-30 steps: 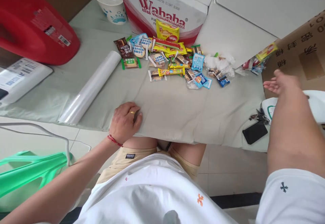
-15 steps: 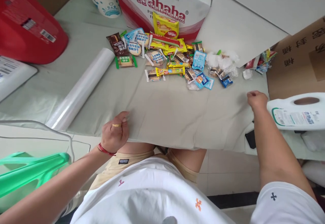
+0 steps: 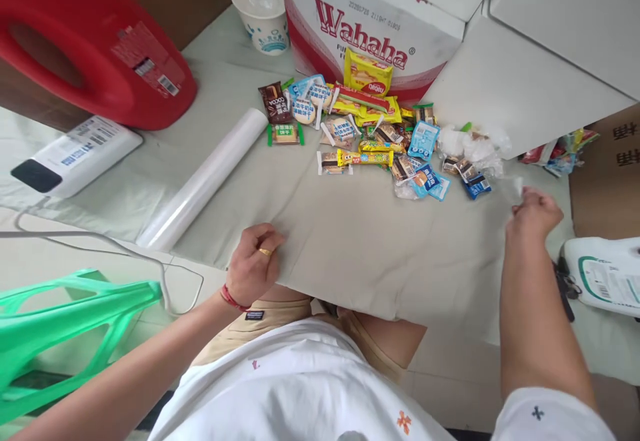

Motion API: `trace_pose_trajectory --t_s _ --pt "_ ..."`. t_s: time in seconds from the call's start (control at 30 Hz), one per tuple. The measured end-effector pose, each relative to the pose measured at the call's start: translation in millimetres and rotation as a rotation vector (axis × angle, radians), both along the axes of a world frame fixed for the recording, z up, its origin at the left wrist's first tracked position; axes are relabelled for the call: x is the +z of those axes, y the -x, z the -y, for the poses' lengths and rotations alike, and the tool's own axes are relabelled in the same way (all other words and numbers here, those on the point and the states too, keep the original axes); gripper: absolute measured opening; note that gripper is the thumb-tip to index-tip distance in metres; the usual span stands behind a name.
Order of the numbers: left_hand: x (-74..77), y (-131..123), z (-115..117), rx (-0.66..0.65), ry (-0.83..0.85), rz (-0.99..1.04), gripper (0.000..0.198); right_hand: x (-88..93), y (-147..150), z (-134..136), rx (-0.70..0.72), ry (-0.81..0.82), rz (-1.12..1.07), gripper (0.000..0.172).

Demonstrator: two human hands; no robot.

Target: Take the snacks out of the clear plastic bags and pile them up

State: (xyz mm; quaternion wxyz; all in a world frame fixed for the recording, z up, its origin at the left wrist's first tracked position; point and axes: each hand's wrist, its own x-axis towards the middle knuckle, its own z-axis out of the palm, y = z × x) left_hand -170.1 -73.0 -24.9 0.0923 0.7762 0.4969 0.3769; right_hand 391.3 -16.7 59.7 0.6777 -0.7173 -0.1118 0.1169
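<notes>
My left hand [image 3: 254, 261] is closed near the front edge of the cloth-covered table [image 3: 320, 241], thumb and forefinger pinched together. Whatever may be in that pinch is too small to make out. Over at the right, my right hand [image 3: 536, 213] is shut on a small piece of clear crumpled plastic [image 3: 513, 190], which sticks out past the fingers and is slightly blurred. Left of it lie a blue snack packet [image 3: 479, 186] and a heap of clear plastic wrappers [image 3: 480, 151]. Several wrapped snacks, among them a yellow stick packet [image 3: 366, 158] and a brown cocoa packet [image 3: 275, 102], are spread across the table's middle.
A roll of clear film [image 3: 205, 178] lies slantwise at left. Behind stand a red jug [image 3: 135, 61], a paper cup [image 3: 273, 31] holding plastic, and a Wahaha carton [image 3: 370, 28]. A white bottle [image 3: 607, 274] lies at right; a green stool [image 3: 75, 321] stands lower left.
My right hand has taken hold of the crumpled plastic that lay on the table at right. The view has shifted, so things appear farther right and lower. My left hand stays closed.
</notes>
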Motion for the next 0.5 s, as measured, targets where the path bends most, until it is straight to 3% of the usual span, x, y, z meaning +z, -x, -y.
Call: trace_pose_trajectory --t_s 0.07,0.13,0.2,0.3,0.37,0.4,0.5 --pt "7.8 -8.1 1.0 -0.006 0.0 0.095 0.018 -0.8 34.6 39.8 0.101 -0.099 -0.172 0.02" --pt "19.4 -24.8 3.6 -0.078 0.12 0.243 0.012 -2.5 80.1 81.3 0.286 -0.223 -0.375 0.018" --pt "32.2 -50.7 8.1 -0.267 0.472 0.438 0.011 -5.9 131.7 116.5 0.419 -0.292 -0.523 0.027" --pt "45.3 -95.8 15.3 -0.454 1.136 0.818 0.047 -15.1 205.5 150.0 0.567 -0.248 -0.666 0.03" --pt "46.8 -118.1 17.0 -0.565 1.39 0.938 0.066 -23.1 243.7 161.5 0.641 -0.193 -0.713 0.03" --pt "45.6 -124.4 16.6 -0.593 1.432 0.955 0.067 -27.0 258.1 165.3 0.666 -0.168 -0.716 0.031" --pt "39.3 -123.2 13.6 -0.532 1.33 0.954 0.058 -36.7 282.4 173.0 0.648 -0.09 -0.616 0.035"
